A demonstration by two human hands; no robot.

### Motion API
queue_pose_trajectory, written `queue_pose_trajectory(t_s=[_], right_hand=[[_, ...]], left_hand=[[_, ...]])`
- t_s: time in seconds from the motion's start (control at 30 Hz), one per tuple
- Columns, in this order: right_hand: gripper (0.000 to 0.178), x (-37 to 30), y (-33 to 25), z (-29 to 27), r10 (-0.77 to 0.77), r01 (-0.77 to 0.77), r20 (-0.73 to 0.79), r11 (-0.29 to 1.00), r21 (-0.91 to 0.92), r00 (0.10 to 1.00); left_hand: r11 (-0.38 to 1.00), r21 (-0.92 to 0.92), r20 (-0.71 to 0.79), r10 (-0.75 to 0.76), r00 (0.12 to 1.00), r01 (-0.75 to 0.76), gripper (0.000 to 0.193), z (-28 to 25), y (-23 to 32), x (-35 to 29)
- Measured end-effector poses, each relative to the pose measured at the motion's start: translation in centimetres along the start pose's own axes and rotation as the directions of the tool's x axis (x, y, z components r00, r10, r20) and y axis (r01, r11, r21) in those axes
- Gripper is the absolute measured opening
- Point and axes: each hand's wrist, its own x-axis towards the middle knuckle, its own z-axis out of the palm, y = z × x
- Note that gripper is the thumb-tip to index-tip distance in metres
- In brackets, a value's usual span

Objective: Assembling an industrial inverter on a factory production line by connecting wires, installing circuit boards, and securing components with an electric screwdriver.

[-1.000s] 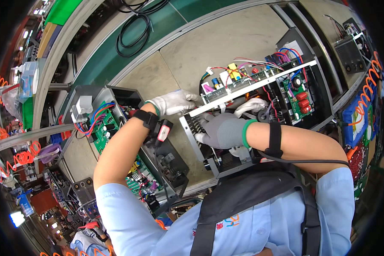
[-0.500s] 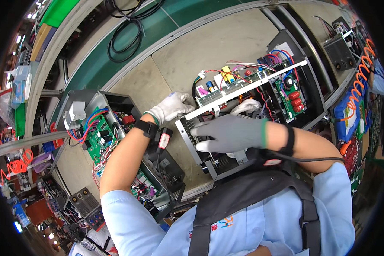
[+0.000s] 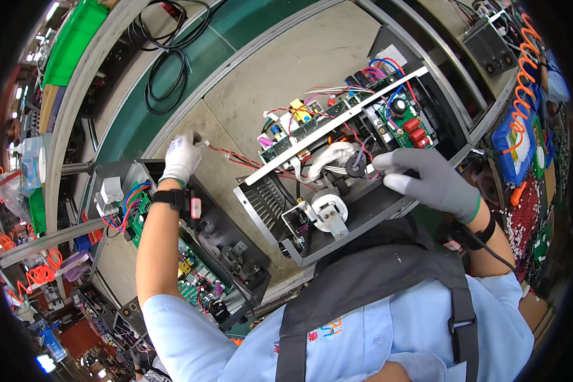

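Observation:
In a white glove, my left hand (image 3: 183, 156) is closed on the end of a red and black wire pair (image 3: 235, 156), drawn out left of an opened metal housing (image 3: 280, 235). My right hand (image 3: 430, 181), in a grey glove, is at the housing's near right side. Its thumb and fingers curl inward beside a dark ring-shaped part (image 3: 356, 164) and a red wire; what they pinch is hidden. A bundle of white sleeved cable (image 3: 332, 156) lies inside. Along the housing's top runs a white bar (image 3: 337, 125), with a circuit board (image 3: 299, 137) behind it.
Left of me stands a second opened housing (image 3: 251, 254) with a green circuit board (image 3: 200, 277). Black cable (image 3: 165, 79) lies coiled on the green surface at the back. Metal rails (image 3: 426, 67) run beyond the housing. At right are a blue tray (image 3: 519, 143) and an orange coiled hose (image 3: 522, 95).
My left hand has moved left, drawing the wire pair out taut. My right hand has shifted right, from over the housing's left end to its right side, uncovering the inside.

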Motion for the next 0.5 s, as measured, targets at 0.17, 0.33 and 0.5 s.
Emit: queue_pose_trajectory(t_s=[0.17,0.33,0.5], right_hand=[[0.025,-0.1,1.4,0.9,-0.204,0.194,-0.057,0.971,-0.140,0.977],[0.027,-0.7,2.6,0.9,-0.403,0.396,0.039,0.869,-0.296,0.914],[0.025,0.0,4.6,-0.2,-0.446,0.473,0.159,0.844,-0.252,0.881]], left_hand=[[0.887,0.183,-0.190,0.455,0.870,-0.424,0.018,-2.0,7.2,-7.8],[0.764,0.133,0.248,0.591,0.767,-0.632,0.018,2.8,14.2,-13.1],[0.709,0.218,0.549,0.479,0.685,-0.671,0.015,6.8,13.7,-8.5]])
